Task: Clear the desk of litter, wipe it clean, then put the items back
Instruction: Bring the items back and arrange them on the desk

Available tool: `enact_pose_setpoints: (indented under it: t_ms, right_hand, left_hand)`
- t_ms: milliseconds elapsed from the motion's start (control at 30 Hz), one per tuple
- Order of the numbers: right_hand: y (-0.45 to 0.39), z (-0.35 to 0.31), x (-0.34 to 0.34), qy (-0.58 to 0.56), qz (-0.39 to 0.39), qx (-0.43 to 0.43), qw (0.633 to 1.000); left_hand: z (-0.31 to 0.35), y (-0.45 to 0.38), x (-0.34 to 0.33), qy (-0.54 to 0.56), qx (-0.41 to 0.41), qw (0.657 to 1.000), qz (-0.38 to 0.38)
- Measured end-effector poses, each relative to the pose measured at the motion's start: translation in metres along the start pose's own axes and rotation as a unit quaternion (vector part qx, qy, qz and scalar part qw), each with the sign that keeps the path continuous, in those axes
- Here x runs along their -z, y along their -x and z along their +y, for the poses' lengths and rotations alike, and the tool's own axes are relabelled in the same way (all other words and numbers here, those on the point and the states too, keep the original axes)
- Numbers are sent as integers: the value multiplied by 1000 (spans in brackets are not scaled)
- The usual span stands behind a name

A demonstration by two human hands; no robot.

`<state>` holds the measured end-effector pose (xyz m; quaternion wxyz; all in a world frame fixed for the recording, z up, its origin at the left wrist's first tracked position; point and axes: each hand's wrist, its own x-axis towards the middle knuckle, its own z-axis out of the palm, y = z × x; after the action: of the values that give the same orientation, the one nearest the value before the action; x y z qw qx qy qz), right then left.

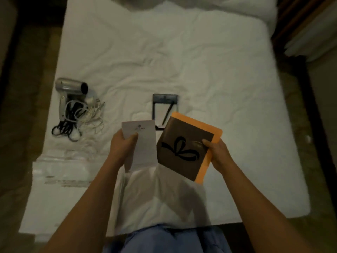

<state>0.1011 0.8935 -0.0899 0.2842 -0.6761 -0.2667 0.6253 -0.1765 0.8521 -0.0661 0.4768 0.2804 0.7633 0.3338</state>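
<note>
Left hand [121,146]: centre of frame; thumb lies across the face of a white rectangular paper sheet with a small printed emblem [141,143], fingers curled behind it, pinching its left edge.
Right hand [217,154]: right of centre; thumb presses a dark brown flat card with a black ribbon-bow motif [182,150], stacked on one orange paper envelope [209,136]; fingers hidden beneath.
Notepad: one dark-framed rectangular notepad holder with a slim black pen [165,106], just above both hands, lying on the sheet.
Hair dryer: one silver plastic hair dryer with coiled black and white cords [73,105], left of frame.
Plastic: crinkled clear plastic bags [62,168], lower left.
Surface: creased white cloth bed sheet [200,61].
</note>
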Motion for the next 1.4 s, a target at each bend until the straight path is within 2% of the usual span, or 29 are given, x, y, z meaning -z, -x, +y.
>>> enact_pose_setpoints:
  t_ms: [133, 267, 467, 600, 800, 1000, 1100, 1133, 1200, 1233, 1400]
  right_hand:
    - [62, -8, 92, -75, 84, 39, 993]
    - [137, 18, 187, -155, 172, 59, 971]
    - [254, 75, 326, -262, 300, 95, 912]
    - [341, 126, 404, -333, 398, 101, 849]
    - [453, 215, 463, -421, 542, 93, 721]
    - [519, 288, 459, -505, 631, 83, 583]
    - [537, 317, 451, -531, 659, 67, 528]
    - [546, 326, 449, -543, 673, 69, 497]
    - [553, 333, 442, -553, 683, 67, 472]
    - [561, 342, 438, -561, 700, 63, 438]
    - [576, 378, 405, -596, 738, 36, 315]
  left_hand:
    - [49, 45, -67, -18, -54, 996, -65]
    - [88, 126, -146, -64, -132, 976, -161]
    - [108, 272, -288, -155, -219, 910, -317]
    - [103, 375, -381, -189, -256, 848, -423]
    - [66, 528, -475, -232, -259, 736, -581]
    - [8, 637, -520, -313, -286, 596, -682]
    - [-16, 670, -530, -347, -300, 522, -719]
    - [-27, 686, -536, -361, -304, 487, -735]
    - [-37, 698, -541, -377, -304, 457, -746]
    - [-49, 714, -548, -391, -304, 421, -760]
    - [-92, 766, -557, -415, -314, 315, -794]
